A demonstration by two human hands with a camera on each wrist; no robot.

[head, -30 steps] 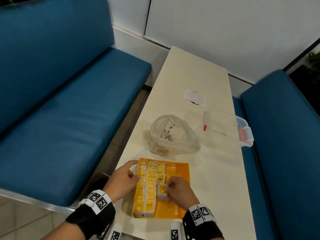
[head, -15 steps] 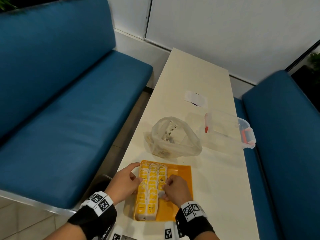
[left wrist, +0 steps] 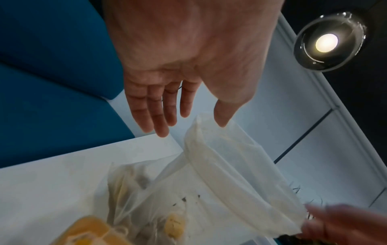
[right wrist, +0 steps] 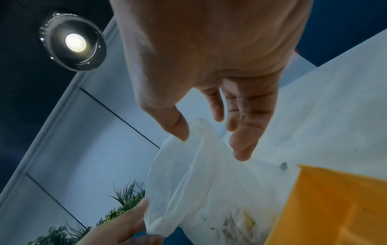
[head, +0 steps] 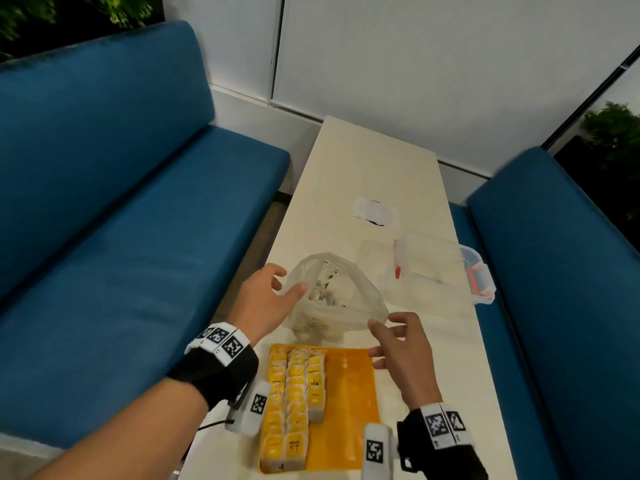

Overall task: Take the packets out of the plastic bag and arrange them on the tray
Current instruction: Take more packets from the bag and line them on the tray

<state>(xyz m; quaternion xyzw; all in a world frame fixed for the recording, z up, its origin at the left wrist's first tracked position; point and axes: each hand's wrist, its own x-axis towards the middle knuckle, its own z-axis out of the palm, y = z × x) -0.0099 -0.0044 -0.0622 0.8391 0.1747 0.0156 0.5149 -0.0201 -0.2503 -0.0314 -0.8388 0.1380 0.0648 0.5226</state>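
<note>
Packets [head: 294, 393] are lying in three rows along the left part of the orange tray [head: 349, 417], below and between both hands. The left hand [head: 265, 301] is hovering with straight, spread fingers, its thumb at the left rim of the plastic bag [head: 332, 299]. The right hand [head: 403, 348] is also spread, its thumb touching the bag's right rim; whether either thumb is pinching the film cannot be told. More packets are showing through the bag, just beyond the tray. "TEA" and "RELAX" are reading on two packets. A clear lidded box [head: 440, 271] is sitting further right on the white table [head: 374, 168].
</note>
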